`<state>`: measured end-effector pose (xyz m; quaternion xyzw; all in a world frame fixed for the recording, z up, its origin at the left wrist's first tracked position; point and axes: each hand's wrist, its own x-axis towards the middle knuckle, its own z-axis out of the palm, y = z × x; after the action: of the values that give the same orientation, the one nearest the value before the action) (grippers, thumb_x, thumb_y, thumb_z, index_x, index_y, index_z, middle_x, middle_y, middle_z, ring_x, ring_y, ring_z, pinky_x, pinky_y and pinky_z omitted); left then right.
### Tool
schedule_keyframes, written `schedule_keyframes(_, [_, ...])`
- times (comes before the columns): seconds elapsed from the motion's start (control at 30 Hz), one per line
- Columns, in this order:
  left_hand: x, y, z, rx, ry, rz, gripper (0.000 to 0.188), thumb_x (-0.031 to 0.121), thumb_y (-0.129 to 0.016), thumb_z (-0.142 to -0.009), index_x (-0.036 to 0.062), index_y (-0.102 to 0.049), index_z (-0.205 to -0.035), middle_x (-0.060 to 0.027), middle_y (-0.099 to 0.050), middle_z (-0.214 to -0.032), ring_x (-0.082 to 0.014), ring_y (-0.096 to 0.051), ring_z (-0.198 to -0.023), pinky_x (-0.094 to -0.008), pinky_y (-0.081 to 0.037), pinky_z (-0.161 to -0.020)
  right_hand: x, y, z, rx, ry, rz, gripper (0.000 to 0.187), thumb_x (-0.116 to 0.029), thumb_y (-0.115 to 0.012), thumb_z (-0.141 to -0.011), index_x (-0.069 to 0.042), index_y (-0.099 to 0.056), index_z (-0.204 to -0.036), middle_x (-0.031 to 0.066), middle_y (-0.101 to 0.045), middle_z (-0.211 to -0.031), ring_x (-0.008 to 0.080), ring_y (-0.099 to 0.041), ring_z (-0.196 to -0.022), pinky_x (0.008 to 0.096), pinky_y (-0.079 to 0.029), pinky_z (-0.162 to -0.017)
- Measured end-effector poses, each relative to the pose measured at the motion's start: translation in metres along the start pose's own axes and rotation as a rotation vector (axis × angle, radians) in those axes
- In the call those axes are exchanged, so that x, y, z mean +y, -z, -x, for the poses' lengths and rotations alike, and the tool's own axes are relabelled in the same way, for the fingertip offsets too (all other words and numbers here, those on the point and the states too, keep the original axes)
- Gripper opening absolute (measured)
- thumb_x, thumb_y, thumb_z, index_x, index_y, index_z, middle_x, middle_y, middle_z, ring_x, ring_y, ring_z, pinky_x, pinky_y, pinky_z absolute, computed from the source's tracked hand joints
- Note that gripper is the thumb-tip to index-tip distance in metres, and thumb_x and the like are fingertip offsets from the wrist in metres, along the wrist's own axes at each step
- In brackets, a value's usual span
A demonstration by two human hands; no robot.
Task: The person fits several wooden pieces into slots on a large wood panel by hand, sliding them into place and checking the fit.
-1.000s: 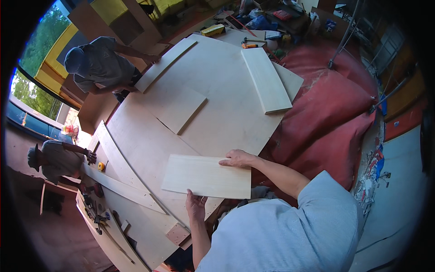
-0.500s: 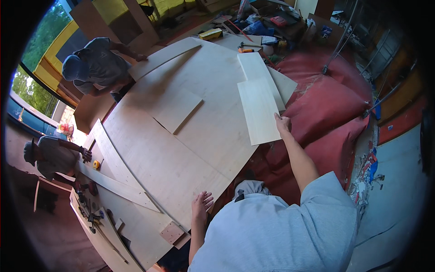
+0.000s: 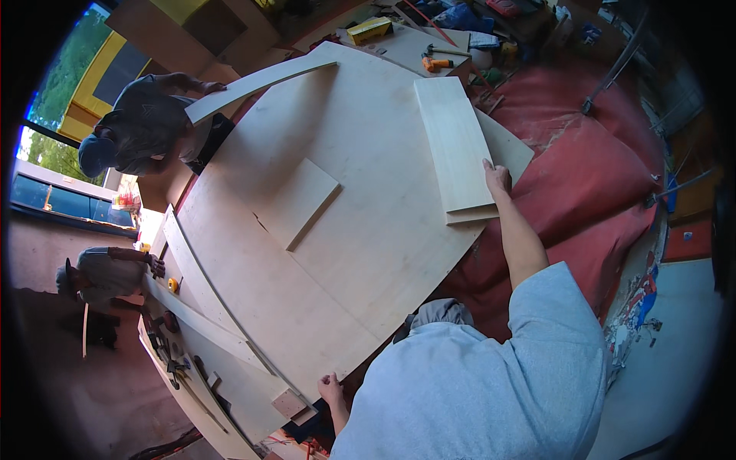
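Observation:
A rectangular pale plywood board [image 3: 454, 146] lies over another board of similar shape at the right side of a large plywood sheet [image 3: 376, 253]. My right hand [image 3: 498, 178] grips its right edge, thumb on top and the other fingers partly hidden. Part of a wider board [image 3: 509, 146] sticks out from beneath, beyond my hand. At the near edge of the sheet, my left hand [image 3: 331, 389] has its fingers curled in, with nothing visible in them. A smaller rectangular board [image 3: 313, 201] rests mid-sheet, away from both hands.
At the far left a co-worker [image 3: 138, 130] holds a long curved strip [image 3: 261, 83]; another [image 3: 107, 274] stands by more curved strips [image 3: 211, 280]. A hammer [image 3: 448, 50] and orange tool [image 3: 437, 64] lie at the back. Red sheeting [image 3: 567, 199] covers the right side.
My right hand has moved the board up and right onto the other board, now nearly lined up with it. My left hand has lowered and its fingers have curled. The far co-worker's strip has shifted left.

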<state>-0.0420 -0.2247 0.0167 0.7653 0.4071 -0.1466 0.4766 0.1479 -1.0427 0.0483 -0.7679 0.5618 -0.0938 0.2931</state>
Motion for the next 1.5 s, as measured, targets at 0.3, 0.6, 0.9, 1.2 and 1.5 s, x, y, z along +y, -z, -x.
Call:
schedule_keyframes(0.3, [0.017, -0.037, 0.004, 0.167, 0.006, -0.229, 0.035, 0.012, -0.081, -0.088, 0.0048, -0.055, -0.11, -0.0112, -0.066, -0.099, -0.02, -0.066, -0.075, -0.0336, -0.057, -0.055, 0.015, 0.005, -0.02, -0.002, -0.04, -0.054, 0.072, -0.065, -0.056, -0.098, 0.004, -0.076, -0.103, 0.0296, -0.074, -0.109, 0.0454, -0.07, -0.107, 0.0535, -0.054, -0.089])
schedule_keyframes(0.6, [-0.001, -0.003, -0.031, 0.007, 0.004, -0.048, 0.034, 0.005, -0.087, -0.08, 0.0032, -0.059, -0.098, -0.0076, -0.068, -0.083, -0.0179, -0.066, -0.068, -0.0321, -0.055, -0.061, 0.006, -0.005, -0.012, 0.022, 0.021, 0.028, 0.066, -0.063, -0.055, -0.1, -0.001, -0.074, -0.108, 0.0311, -0.071, -0.116, 0.0475, -0.067, -0.112, 0.0549, -0.052, -0.095])
schedule_keyframes(0.9, [0.003, 0.0, -0.021, 0.018, -0.095, -0.192, 0.025, 0.02, -0.087, -0.083, 0.0043, -0.069, -0.088, -0.0053, -0.073, -0.076, -0.0152, -0.069, -0.07, -0.031, -0.056, -0.067, -0.033, -0.036, 0.092, 0.203, 0.599, 0.235, 0.047, -0.031, -0.071, -0.094, -0.005, -0.063, -0.132, 0.0161, -0.059, -0.14, 0.0378, -0.058, -0.129, 0.0513, -0.047, -0.107])
schedule_keyframes(1.2, [0.014, 0.005, -0.015, -0.034, -0.037, -0.139, 0.025, 0.022, -0.087, -0.083, 0.0049, -0.069, -0.083, -0.0052, -0.072, -0.074, -0.0129, -0.067, -0.064, -0.0296, -0.055, -0.061, -0.201, -0.168, 0.216, -0.528, 1.232, 0.325, 0.051, -0.031, -0.074, -0.095, -0.007, -0.063, -0.138, 0.0158, -0.059, -0.144, 0.0368, -0.055, -0.134, 0.048, -0.045, -0.114])
schedule_keyframes(1.5, [0.021, -0.024, 0.018, 0.115, -0.068, -0.252, 0.026, 0.028, -0.077, -0.092, 0.003, -0.073, -0.1, -0.0098, -0.076, -0.084, -0.0191, -0.073, -0.078, -0.0345, -0.058, -0.076, -0.436, -0.35, 0.204, -0.555, 1.378, 0.361, 0.068, -0.052, -0.058, -0.101, -0.01, -0.047, -0.154, 0.0144, -0.043, -0.163, 0.0349, -0.038, -0.152, 0.048, -0.031, -0.125])
